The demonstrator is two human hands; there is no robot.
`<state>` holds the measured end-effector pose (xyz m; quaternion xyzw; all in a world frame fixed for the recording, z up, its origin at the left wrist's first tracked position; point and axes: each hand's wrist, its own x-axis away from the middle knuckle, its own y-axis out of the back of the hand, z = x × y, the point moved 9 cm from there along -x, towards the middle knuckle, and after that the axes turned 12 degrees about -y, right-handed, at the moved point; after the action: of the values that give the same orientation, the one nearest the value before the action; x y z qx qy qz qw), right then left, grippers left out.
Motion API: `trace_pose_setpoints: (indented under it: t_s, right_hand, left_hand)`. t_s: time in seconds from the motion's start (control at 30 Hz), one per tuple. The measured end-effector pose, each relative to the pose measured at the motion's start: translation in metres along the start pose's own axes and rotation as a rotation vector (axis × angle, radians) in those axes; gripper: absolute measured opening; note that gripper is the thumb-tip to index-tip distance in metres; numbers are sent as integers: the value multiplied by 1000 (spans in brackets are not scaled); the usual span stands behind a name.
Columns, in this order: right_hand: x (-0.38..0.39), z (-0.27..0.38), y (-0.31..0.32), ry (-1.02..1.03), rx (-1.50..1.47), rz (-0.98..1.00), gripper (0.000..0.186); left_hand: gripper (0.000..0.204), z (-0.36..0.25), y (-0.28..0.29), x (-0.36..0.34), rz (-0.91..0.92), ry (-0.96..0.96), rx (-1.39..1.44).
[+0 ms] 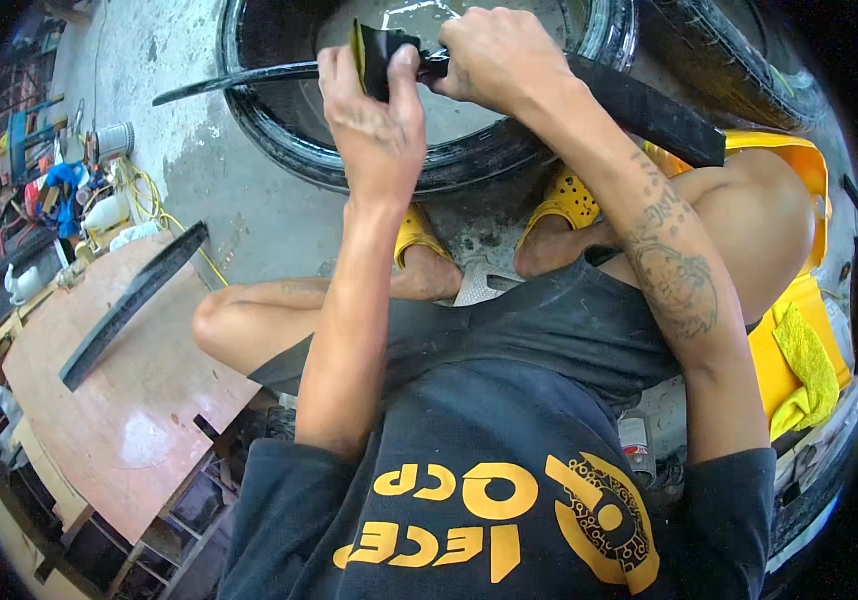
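A long, glossy black strip (654, 112) stretches across in front of me, its thin end out to the left and its broader end to the right over my forearm's far side. My right hand (505, 62) is closed around its middle. Between the thumb and fingers of my left hand (379, 130) is a folded black sheet (379, 62) with a yellowish edge, up against the strip. The sheet's exact kind is unclear. Below both hands lies a large, wet black tyre-like ring (314, 165), with a shiny wet surface inside it.
Another dark curved tyre-like piece (739, 65) is at the far right. To my left, a wooden board (139, 400) bears a second black strip (134, 305). Beyond it are a grey bucket (114, 140) and clutter. A yellow cloth (807, 370) hangs over a yellow container (774, 345) on my right.
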<state>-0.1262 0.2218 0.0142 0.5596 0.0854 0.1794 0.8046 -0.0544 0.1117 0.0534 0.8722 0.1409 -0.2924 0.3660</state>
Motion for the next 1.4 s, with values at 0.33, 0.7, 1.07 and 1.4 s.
trace_pose_setpoints:
  t_s: [0.33,0.7,1.07,1.4]
  right_hand:
    - [3,6,5,-12,7,28,27]
    - [3,21,1,20,105,116,40]
    - [1,10,2,45,47,-16,43]
    - [-2,11,0,55,74,-4,47]
  left_hand:
    - [25,8,5,-12,124,-24,-38]
    - [53,95,44,-32,30,50,-366]
    - [42,119,82,-6,-95,76,-324]
    - [27,71,64,-10,-125,-145,-387]
